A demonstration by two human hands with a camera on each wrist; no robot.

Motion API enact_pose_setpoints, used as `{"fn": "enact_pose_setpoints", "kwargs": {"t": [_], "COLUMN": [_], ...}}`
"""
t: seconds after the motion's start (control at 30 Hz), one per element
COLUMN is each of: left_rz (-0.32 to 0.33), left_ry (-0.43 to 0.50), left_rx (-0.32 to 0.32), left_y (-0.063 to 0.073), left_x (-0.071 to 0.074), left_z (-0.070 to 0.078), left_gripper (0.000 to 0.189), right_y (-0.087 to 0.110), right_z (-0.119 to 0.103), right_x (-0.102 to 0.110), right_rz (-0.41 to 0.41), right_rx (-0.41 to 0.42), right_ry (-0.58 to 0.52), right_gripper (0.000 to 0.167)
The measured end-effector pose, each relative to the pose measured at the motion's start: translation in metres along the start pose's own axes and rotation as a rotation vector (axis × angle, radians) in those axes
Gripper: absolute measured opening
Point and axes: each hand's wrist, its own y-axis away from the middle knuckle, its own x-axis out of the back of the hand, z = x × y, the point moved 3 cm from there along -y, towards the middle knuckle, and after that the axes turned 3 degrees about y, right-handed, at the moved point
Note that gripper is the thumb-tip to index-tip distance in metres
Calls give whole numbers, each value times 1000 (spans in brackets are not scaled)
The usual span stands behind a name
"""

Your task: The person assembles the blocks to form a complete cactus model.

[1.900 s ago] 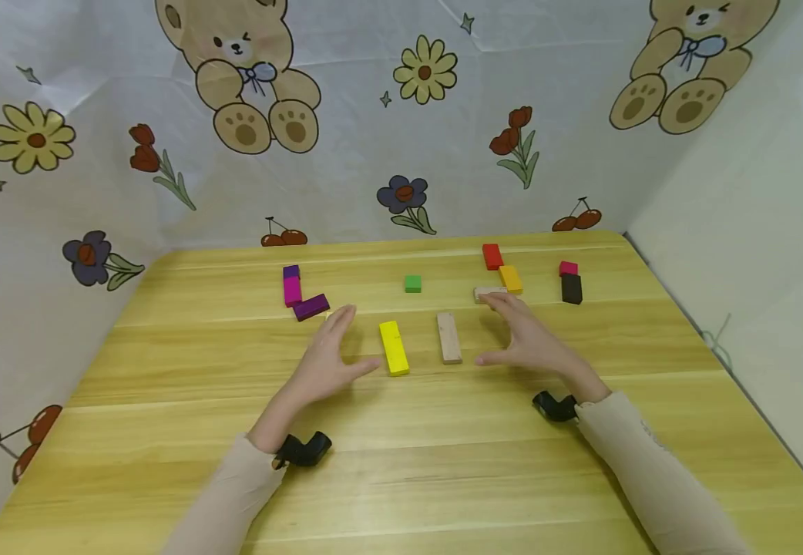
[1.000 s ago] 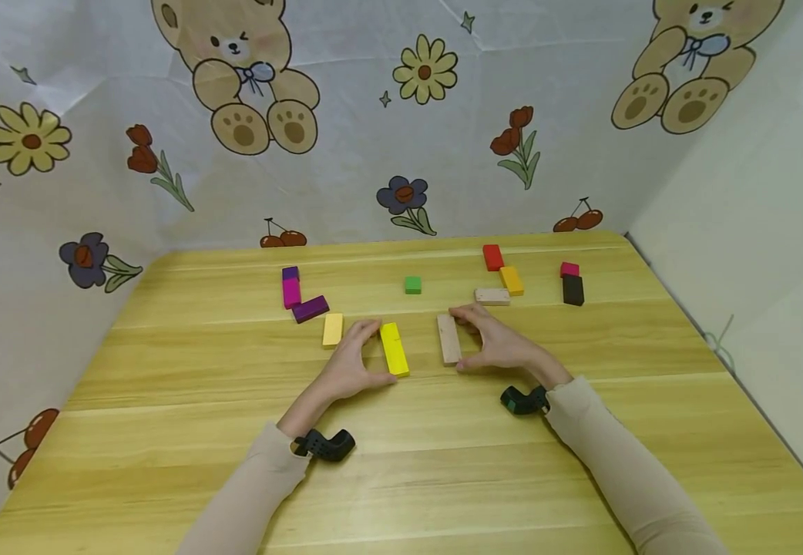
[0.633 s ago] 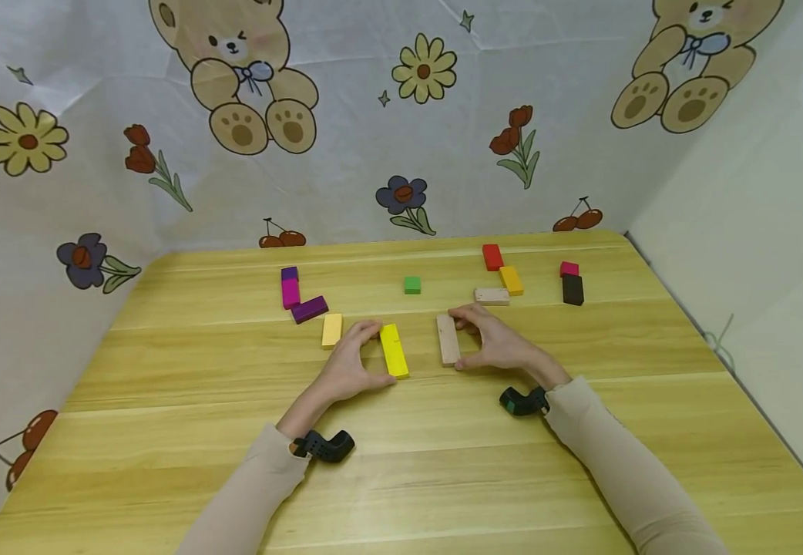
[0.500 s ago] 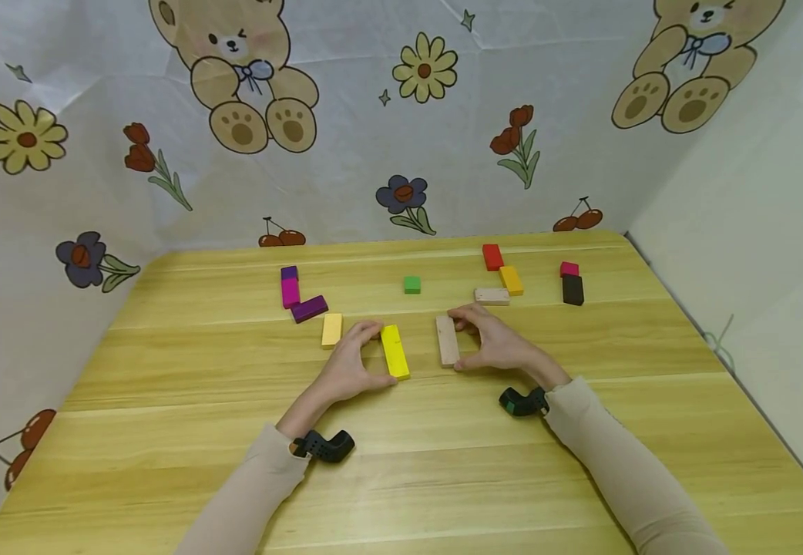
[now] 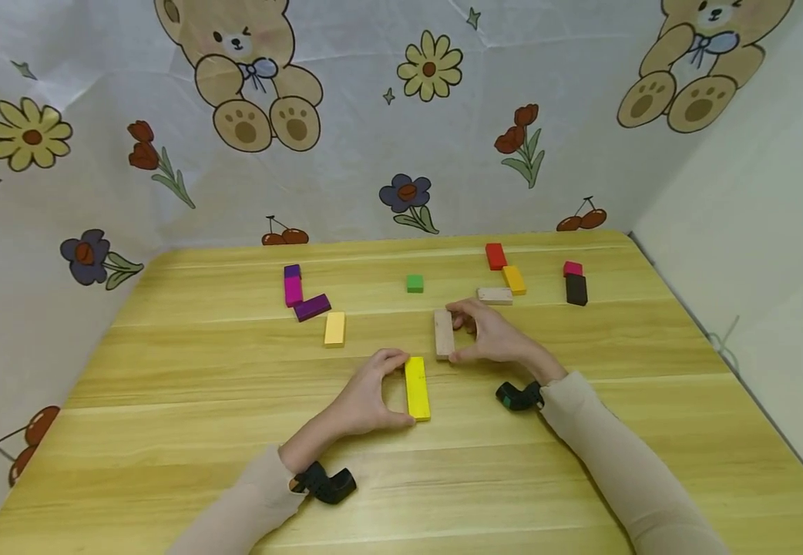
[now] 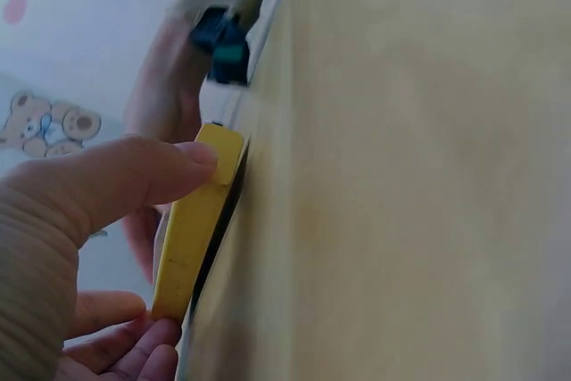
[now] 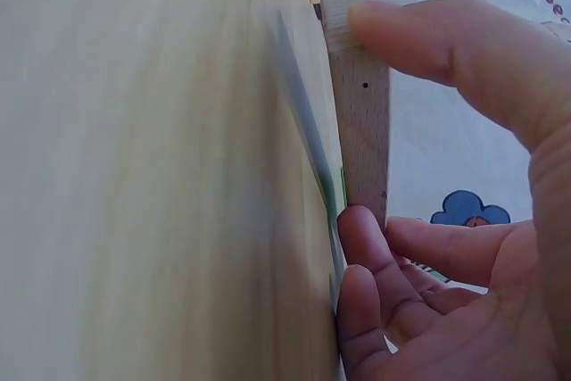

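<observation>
On a wood-grain table (image 5: 498, 478), a person's left hand (image 5: 367, 397) pinches a yellow block (image 5: 417, 388) by its two ends, thumb on the near end, fingers on the far one. Compared with half a second ago, the yellow block has come closer to the person and to the right, and its slant has lessened. The right hand (image 5: 495, 337) grips a wood block (image 5: 444, 334) the same way; that block has shifted only slightly, a little to the left. The yellow block's long axis now runs almost straight away from the person, far end leaning faintly left. The wood block points nearly the same way, lying just beyond and to the right, a narrow gap between them. Dark shadow shows under the yellow block in the left wrist view; whether it is clear of the table I cannot tell. The cream block (image 5: 335, 330) and green block (image 5: 414, 284), farther back, remain in place.
</observation>
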Motion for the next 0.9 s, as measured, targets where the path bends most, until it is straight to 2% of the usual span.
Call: {"fn": "enact_pose_setpoints", "kwargs": {"t": [0.2, 0.37, 0.6, 0.9], "left_rz": [-22, -20, -7, -16], "left_ry": [-22, -24, -15, -26], "left_rx": [-27, -30, -45, -53], "left_y": [10, 14, 14, 14], "left_x": [-10, -15, -17, -18], "left_z": [10, 13, 12, 9], "left_gripper": [91, 91, 88, 88], "right_y": [-9, -15, -19, -20], "right_z": [-6, -13, -19, -19], "right_x": [-6, -13, -21, -25], "right_rz": [-17, -18, -28, -42], "right_rx": [-9, 23, 81, 107], "right_ry": [0, 24, 43, 69], "right_gripper": [83, 84, 85, 87]}}
